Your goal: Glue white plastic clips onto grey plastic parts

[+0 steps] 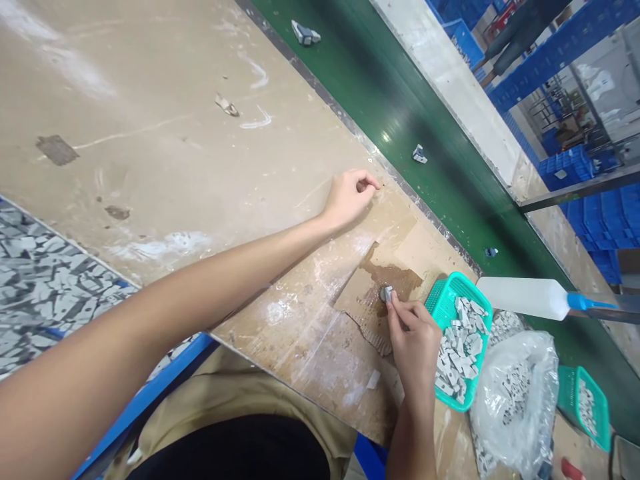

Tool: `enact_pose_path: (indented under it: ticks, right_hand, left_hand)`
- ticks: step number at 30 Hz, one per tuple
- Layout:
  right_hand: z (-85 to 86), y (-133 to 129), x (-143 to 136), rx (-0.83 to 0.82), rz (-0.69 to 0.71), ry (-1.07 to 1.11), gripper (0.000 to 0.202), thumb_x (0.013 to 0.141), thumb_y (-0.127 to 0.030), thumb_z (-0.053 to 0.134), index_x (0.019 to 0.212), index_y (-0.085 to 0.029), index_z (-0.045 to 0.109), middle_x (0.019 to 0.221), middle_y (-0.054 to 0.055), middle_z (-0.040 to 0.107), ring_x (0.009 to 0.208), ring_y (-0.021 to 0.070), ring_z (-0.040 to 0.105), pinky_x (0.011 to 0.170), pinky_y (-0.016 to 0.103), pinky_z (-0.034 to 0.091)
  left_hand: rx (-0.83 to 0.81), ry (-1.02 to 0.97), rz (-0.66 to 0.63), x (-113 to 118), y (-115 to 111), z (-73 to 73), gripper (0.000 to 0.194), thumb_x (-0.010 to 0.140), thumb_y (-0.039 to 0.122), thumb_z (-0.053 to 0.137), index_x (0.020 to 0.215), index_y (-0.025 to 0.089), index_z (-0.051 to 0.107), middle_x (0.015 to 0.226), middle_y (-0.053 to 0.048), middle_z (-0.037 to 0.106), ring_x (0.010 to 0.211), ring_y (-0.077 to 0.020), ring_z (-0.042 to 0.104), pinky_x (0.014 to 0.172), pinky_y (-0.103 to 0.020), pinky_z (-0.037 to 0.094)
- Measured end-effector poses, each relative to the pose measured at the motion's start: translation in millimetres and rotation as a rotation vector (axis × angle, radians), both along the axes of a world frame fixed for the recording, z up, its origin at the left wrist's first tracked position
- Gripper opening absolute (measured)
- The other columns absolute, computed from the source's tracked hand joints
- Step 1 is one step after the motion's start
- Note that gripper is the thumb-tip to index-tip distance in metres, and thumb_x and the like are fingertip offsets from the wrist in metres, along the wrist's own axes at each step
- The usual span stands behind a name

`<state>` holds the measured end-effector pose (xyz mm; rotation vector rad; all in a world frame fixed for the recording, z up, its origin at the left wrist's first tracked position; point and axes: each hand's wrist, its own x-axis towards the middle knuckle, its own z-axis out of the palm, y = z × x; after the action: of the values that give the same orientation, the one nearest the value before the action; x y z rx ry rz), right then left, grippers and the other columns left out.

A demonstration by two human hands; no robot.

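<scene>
My right hand (413,327) pinches a small grey-white part (387,293) over a wet brown patch on a torn cardboard piece (361,288). My left hand (353,193) rests on the worktable (165,160) near its far edge, thumb and fingertips pressed together; what lies between them, if anything, is too small to see. Just right of my right hand, a green basket (433,300) holds many small grey-white parts.
Beyond the table runs a green conveyor (370,100) carrying several small assembled parts. At the right are a white bottle with a blue nozzle (525,297), a clear plastic bag (540,400) and another green basket (567,393). Grey parts (45,280) fill a container at the left.
</scene>
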<state>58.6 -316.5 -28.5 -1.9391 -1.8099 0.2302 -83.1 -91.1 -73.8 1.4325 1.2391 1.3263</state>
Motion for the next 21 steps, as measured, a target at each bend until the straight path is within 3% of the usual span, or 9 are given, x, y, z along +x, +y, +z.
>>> enact_pose_path:
  ticks: [13, 21]
  right_hand:
    - [2.3, -2, 3, 0.097, -0.068, 0.242, 0.024, 0.094, -0.021, 0.057, 0.109, -0.018, 0.075, 0.081, 0.005, 0.069, 0.072, 0.0136, 0.064, 0.065, 0.024, 0.051]
    - [-1.6, 0, -2, 0.095, -0.080, 0.236, 0.027, 0.096, -0.021, 0.052, 0.107, -0.018, 0.076, 0.076, 0.003, 0.064, 0.069, 0.0134, 0.061, 0.063, 0.024, 0.049]
  left_hand:
    - [-0.077, 0.032, -0.019, -3, -1, 0.5, 0.024, 0.074, 0.021, 0.051, 0.083, 0.014, 0.072, 0.078, -0.005, 0.068, 0.071, -0.0170, 0.060, 0.070, -0.027, 0.046]
    - [-0.105, 0.259, -0.140, -6, -5, 11.0, 0.030, 0.073, 0.032, 0.048, 0.083, 0.016, 0.071, 0.090, -0.007, 0.070, 0.078, -0.0220, 0.063, 0.080, -0.032, 0.049]
